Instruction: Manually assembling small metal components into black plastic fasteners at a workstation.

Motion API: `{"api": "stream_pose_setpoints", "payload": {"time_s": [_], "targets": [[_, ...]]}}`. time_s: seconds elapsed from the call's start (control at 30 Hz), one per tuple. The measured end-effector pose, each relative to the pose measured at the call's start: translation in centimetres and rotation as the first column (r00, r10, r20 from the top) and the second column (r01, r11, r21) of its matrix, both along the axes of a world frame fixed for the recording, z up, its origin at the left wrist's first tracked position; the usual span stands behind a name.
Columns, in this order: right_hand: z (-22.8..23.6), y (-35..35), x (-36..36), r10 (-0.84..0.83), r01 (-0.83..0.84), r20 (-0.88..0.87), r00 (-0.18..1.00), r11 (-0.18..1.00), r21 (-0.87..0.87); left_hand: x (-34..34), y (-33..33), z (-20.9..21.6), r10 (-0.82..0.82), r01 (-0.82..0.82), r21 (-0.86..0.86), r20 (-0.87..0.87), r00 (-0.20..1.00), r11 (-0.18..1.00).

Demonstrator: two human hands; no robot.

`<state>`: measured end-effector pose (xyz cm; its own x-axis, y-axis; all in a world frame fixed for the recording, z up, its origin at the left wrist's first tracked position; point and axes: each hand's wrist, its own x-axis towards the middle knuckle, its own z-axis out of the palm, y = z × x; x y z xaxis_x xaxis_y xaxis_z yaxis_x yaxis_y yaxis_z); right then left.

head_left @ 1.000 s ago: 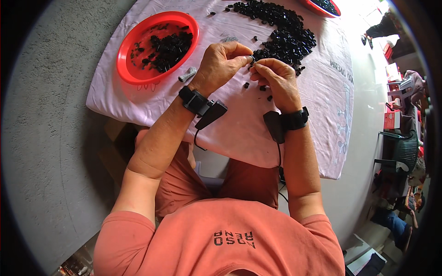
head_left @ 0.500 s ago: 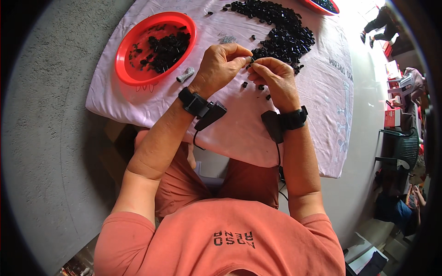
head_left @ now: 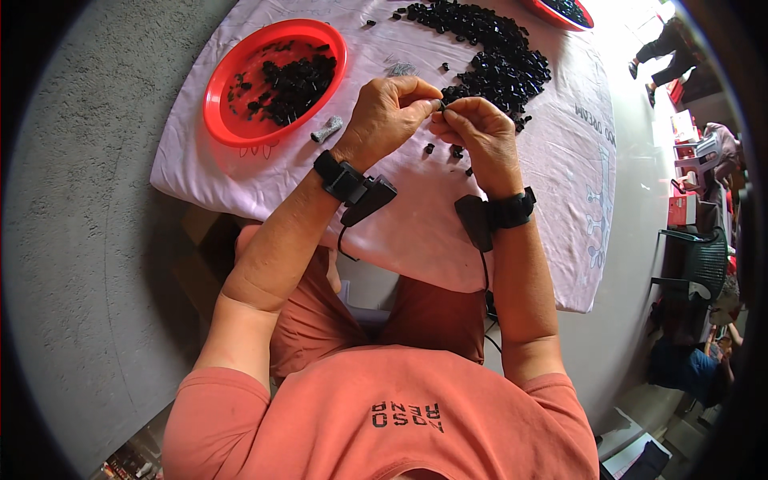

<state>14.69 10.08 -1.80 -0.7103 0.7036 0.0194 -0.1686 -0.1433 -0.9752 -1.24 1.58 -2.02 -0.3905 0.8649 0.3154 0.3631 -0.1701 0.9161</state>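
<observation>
My left hand (head_left: pixel 390 114) and my right hand (head_left: pixel 482 138) meet fingertip to fingertip over the cloth-covered table. Between them is a small black piece (head_left: pixel 442 105), pinched by the left thumb and forefinger; the right fingers are closed at its other side. Its exact shape is mostly hidden by the fingers. Just beyond the hands spreads a heap of small black plastic pieces (head_left: pixel 500 72). A few loose black pieces (head_left: pixel 457 151) lie on the cloth below the fingertips.
A red round tray (head_left: pixel 216 120) with more black pieces stands at the left. Beside my left wrist lies a small grey bundle (head_left: pixel 326 129). Another red tray (head_left: pixel 588 22) sits at the far edge. The pink cloth (head_left: pixel 416 240) covers the table; a green chair (head_left: pixel 704 260) is at right.
Both hands stay together at the same spot, with only slight finger movement around the small piece. The whole view has shifted slightly.
</observation>
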Motion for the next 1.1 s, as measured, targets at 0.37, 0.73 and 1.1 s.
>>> {"api": "stream_pose_setpoints", "payload": {"time_s": [0.37,0.73,1.1], "targets": [[0.0,0.0,-0.1,0.013,-0.013,-0.024,1.0,1.0,0.024,0.0,-0.3,0.7,-0.025,0.025,-0.084,0.002,1.0,0.996],[-0.2,0.0,-0.2,0.008,-0.005,-0.047,0.999,0.998,0.059,0.4,-0.3,0.8,-0.019,0.017,-0.058,-0.032,0.999,0.998],[0.0,0.0,0.1,-0.082,0.076,-0.061,0.995,0.992,-0.1,1.8,-0.3,1.4,0.075,-0.019,0.15,-0.376,0.924,0.988]]}}
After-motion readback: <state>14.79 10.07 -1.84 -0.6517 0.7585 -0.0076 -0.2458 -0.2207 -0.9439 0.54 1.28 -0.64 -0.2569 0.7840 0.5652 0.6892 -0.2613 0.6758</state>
